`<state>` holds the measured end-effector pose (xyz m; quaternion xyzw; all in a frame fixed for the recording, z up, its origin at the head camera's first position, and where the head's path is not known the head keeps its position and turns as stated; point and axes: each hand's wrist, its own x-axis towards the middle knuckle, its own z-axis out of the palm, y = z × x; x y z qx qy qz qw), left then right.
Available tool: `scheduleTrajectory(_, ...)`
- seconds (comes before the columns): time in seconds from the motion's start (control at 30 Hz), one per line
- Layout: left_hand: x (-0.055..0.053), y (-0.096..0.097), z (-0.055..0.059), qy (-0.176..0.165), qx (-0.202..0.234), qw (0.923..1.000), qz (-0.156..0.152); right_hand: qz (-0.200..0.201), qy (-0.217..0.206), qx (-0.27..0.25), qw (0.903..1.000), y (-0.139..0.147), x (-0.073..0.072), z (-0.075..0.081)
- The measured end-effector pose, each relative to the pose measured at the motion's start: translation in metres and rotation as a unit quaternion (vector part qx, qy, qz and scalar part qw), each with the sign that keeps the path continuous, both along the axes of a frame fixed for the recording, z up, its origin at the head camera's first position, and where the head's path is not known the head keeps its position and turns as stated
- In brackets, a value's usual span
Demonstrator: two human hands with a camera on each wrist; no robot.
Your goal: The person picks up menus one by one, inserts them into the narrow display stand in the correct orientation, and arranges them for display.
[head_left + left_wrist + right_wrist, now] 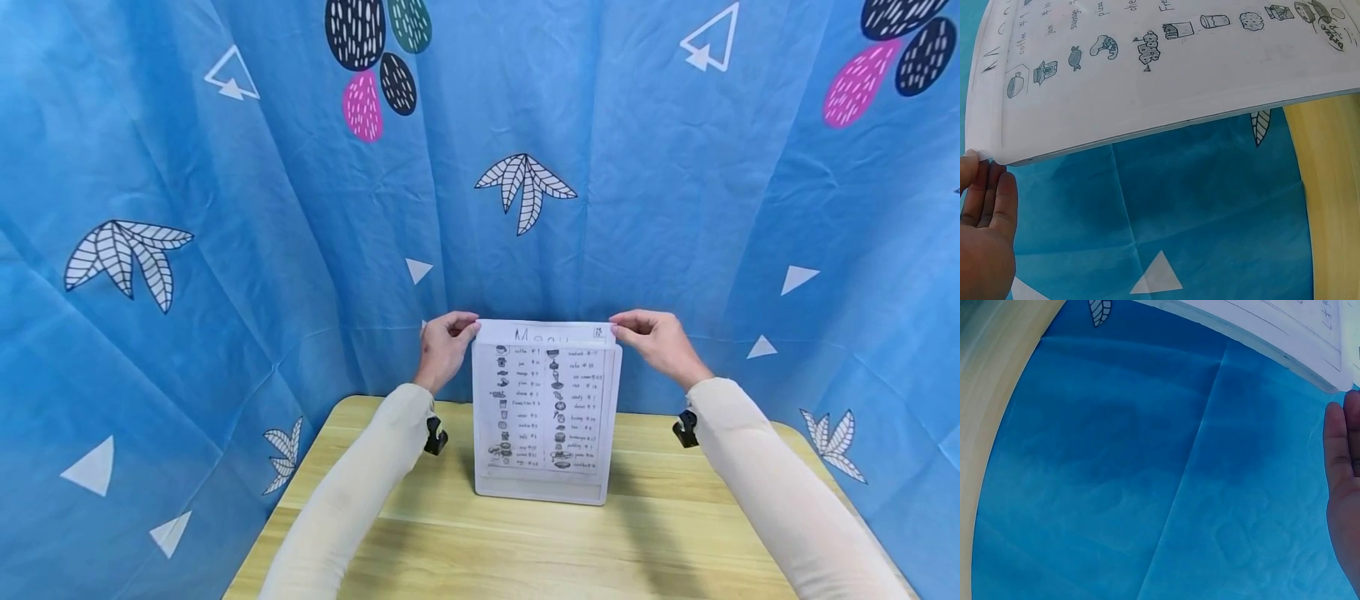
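Observation:
A white menu sheet, with small drawings and handwritten prices in two columns, sits mostly inside a white upright display stand. Its top strip sticks out above the stand and the clear front partly covers the word "Menu". My left hand pinches the sheet's upper left corner between thumb and fingers. At the upper right corner, my right hand pinches the sheet likewise. The left wrist view shows the left hand at the stand's corner; in the right wrist view the right hand is cut by the frame edge.
The stand rests on a light wooden table, toward its back edge. Behind and around the table hangs a blue patterned cloth with leaves and triangles. Black wrist devices show below both hands.

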<state>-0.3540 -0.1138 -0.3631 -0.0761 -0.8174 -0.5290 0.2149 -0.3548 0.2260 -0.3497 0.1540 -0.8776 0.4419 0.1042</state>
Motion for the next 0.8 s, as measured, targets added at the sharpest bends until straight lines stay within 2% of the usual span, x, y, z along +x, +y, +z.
scheduleTrajectory(0.47, -0.001, 0.0, -0.007, 0.001, -0.003, 1.0, -0.004, 0.0, 0.006, 0.004, 1.0, 0.001, 0.002, -0.008)
scheduleTrajectory(0.8, 0.0, -0.001, -0.011, -0.008, -0.023, 0.9997, 0.005, 0.004, -0.014, 0.009, 0.9998, 0.002, 0.003, -0.013)
